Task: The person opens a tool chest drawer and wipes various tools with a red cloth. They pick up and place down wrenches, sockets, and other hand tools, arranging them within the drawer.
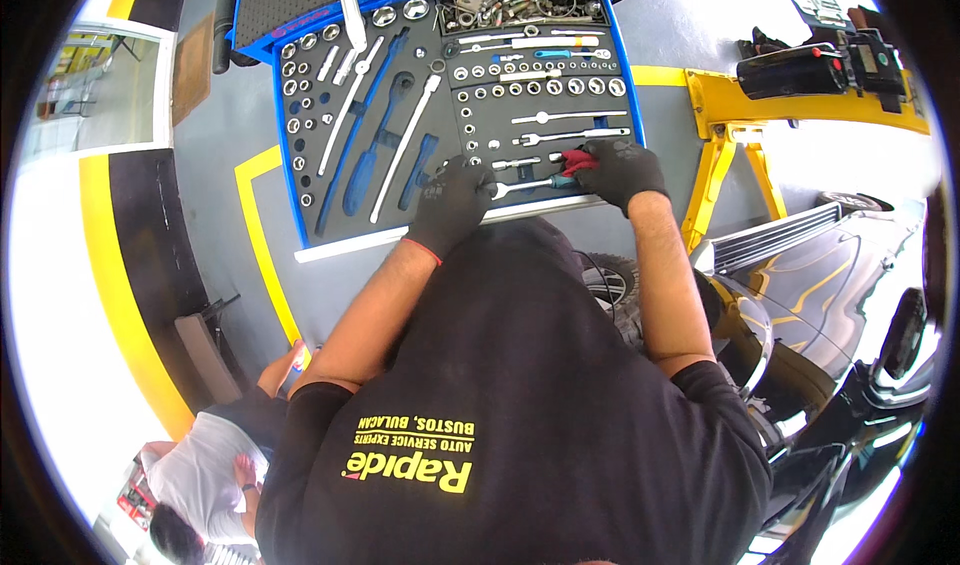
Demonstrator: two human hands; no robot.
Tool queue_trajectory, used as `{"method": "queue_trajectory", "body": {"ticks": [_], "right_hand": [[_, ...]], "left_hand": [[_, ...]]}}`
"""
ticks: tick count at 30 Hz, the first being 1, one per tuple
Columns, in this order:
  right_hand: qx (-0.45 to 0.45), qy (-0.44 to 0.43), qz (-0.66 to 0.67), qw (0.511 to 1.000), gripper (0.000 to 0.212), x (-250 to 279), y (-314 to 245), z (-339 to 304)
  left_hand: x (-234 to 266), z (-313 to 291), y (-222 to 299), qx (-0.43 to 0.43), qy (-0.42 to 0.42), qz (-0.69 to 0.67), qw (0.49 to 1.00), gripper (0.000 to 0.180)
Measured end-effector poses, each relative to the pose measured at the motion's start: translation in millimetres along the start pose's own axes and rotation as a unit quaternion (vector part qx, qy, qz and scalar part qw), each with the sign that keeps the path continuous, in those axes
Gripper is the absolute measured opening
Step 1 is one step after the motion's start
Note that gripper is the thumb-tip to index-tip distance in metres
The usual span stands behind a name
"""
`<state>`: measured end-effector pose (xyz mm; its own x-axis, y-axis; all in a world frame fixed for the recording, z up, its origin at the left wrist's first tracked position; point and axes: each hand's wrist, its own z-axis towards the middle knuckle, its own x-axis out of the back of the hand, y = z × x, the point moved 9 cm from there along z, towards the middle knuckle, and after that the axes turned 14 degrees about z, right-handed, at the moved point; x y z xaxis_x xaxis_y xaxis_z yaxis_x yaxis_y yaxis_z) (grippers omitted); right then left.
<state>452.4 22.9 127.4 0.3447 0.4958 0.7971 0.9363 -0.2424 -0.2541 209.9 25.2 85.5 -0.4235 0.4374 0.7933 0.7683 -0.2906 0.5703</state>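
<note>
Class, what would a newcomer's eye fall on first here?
Probably the blue-rimmed drawer at top centre, full of shiny tools. Next come the black-gloved left hand and right hand over its near edge, the right holding a red item. The yellow stand at upper right also draws the eye.

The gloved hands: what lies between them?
In the head view, a silver, teal-handled tool spans from the left hand to the right hand; a short silver bar lies just beyond it.
</note>
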Motion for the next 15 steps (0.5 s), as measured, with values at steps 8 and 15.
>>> {"method": "queue_trajectory", "body": {"ticks": [8, 15], "right_hand": [[0.011, 0.038, 0.044, 0.998, 0.049, -12, 6, 0], [0.058, 0.042, 0.073, 0.995, 0.039, -12, 3, 0]], "left_hand": [[2, 4, -17, -0.002, 0.003, 0.020, 1.000, 0.030], [7, 9, -5, -0.033, 0.018, 0.075, 0.996, 0.027]]}}
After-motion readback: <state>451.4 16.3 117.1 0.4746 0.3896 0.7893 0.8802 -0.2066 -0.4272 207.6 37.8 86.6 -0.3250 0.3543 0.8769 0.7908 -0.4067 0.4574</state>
